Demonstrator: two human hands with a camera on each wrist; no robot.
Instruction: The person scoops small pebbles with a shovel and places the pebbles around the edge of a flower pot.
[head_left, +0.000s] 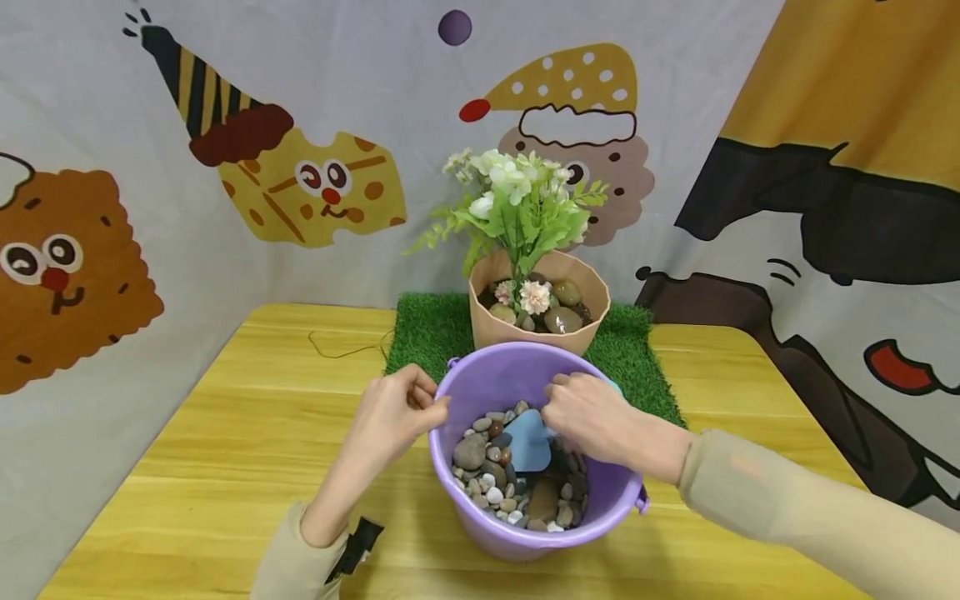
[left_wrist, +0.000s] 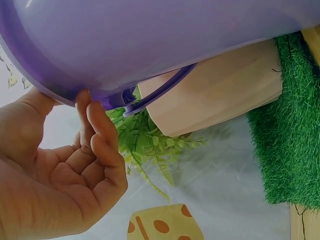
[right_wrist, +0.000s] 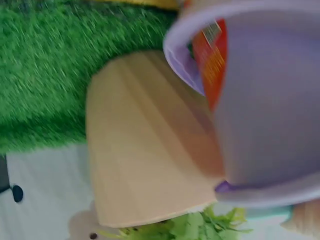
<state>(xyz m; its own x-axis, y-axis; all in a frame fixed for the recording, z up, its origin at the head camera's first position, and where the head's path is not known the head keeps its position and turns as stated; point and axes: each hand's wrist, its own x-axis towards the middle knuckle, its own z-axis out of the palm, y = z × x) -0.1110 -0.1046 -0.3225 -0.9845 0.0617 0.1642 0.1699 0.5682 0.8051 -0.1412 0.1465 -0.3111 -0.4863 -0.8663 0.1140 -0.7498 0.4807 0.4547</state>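
Observation:
A purple bucket stands on the table with pebbles in its bottom. My left hand pinches its left rim between thumb and fingers; in the left wrist view the bent fingers lie against the outer wall, just beside the handle joint. Inside the bucket, my right hand grips a small blue shovel, whose blade lies over the pebbles. The curled fingers hide most of its handle. Only a bit of the right hand appears in the right wrist view, past the bucket rim.
Directly behind the bucket, a peach flowerpot with white flowers and stones stands on a green turf mat. A thin dark cord lies on the wooden table. Something red and orange shows at the bucket's rim.

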